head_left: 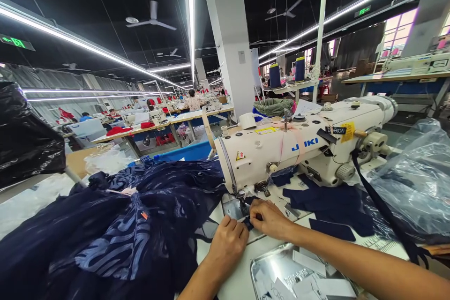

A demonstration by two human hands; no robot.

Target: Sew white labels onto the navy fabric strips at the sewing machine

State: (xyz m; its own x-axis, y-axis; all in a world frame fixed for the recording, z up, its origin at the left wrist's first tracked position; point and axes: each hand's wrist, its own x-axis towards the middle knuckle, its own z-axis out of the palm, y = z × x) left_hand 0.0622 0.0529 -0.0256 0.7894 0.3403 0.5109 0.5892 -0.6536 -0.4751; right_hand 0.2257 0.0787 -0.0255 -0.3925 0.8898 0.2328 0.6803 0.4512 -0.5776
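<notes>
A white sewing machine (260, 150) marked JUKI stands in front of me, its presser foot (242, 204) low over the metal plate. Just in front of the foot, my left hand (229, 240) is closed with curled fingers on the edge of navy fabric (248, 223). Close on its right, my right hand (270, 219) pinches the same fabric beside the needle area; its fingertips are partly hidden. A sheer navy garment (168, 197) with pale blue patterns spreads in folds to the left of the machine.
Navy fabric strips (330, 204) lie right of my hands. A metal tray (258, 269) with white labels (309, 286) sits at the front. Clear plastic (415, 173) is bunched at right, and a black plastic bag (31, 136) at left. Thread cones (275, 76) stand behind.
</notes>
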